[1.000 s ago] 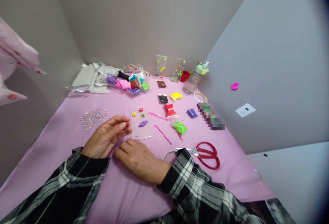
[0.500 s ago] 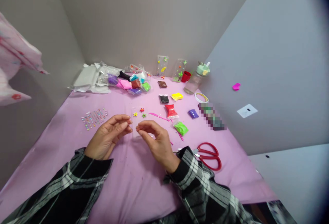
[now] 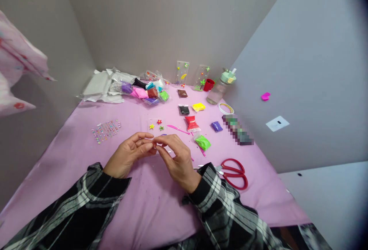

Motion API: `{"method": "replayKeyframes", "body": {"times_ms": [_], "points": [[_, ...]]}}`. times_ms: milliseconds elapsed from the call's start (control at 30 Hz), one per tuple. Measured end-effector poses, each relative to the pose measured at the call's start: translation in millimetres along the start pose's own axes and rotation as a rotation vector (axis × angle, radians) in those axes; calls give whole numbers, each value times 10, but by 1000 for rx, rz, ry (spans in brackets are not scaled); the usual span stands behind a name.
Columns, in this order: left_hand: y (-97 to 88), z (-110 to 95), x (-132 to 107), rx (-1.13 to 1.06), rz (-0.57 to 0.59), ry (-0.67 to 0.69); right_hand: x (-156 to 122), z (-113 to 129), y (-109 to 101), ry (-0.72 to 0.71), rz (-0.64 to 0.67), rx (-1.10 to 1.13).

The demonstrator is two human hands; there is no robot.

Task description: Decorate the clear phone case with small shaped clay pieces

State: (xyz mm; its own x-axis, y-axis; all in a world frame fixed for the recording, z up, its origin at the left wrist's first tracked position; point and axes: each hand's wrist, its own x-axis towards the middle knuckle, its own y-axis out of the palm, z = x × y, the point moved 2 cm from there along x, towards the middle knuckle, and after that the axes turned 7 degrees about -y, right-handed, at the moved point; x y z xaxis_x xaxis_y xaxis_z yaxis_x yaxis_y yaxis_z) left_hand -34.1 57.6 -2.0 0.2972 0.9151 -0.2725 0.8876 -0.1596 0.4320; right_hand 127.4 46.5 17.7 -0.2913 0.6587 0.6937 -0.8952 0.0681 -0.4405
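Observation:
My left hand [image 3: 129, 155] and my right hand [image 3: 179, 162] meet at the fingertips above the pink tablecloth [image 3: 149, 204]. Both are closed in a pinch; whatever lies between the fingers is too small or hidden to name. Just beyond them is a clear case [image 3: 149, 123], partly covered by my hands. On it sit a yellow flower [image 3: 151, 126], a red flower [image 3: 159, 121] and a green flower [image 3: 161, 128]. A pink plastic knife [image 3: 178, 129] lies beside the case. To the right of my right hand are a green clay packet [image 3: 202, 142] and a red clay packet [image 3: 191, 123].
Red-handled scissors [image 3: 245, 181] lie by my right sleeve. A sheet of gem stickers [image 3: 106, 131] is at left. Bagged clay [image 3: 140, 93], decorated clear cases [image 3: 182, 73], a red cup [image 3: 209, 85] and a bottle [image 3: 217, 92] stand along the back. A tape roll [image 3: 220, 108] is at right.
My left hand has moved right, closing the gap to my right hand, so the fingertips now touch. The right hand has stayed nearly in place. The things on the table are unmoved.

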Motion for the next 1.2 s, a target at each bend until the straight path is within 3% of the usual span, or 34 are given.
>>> {"method": "replayKeyframes", "body": {"times_ms": [233,533,967,1200], "points": [[3,-29,-12,-14,48,-27,3,-10,-6,7,161,82],[29,-15,-11,7,66,0,21,-64,-51,113,67,114],[20,-26,-17,-18,86,-40,0,-24,-58,-61,111,-1],[14,4,-11,-72,108,-89,44,55,-71,-109,202,13]]}}
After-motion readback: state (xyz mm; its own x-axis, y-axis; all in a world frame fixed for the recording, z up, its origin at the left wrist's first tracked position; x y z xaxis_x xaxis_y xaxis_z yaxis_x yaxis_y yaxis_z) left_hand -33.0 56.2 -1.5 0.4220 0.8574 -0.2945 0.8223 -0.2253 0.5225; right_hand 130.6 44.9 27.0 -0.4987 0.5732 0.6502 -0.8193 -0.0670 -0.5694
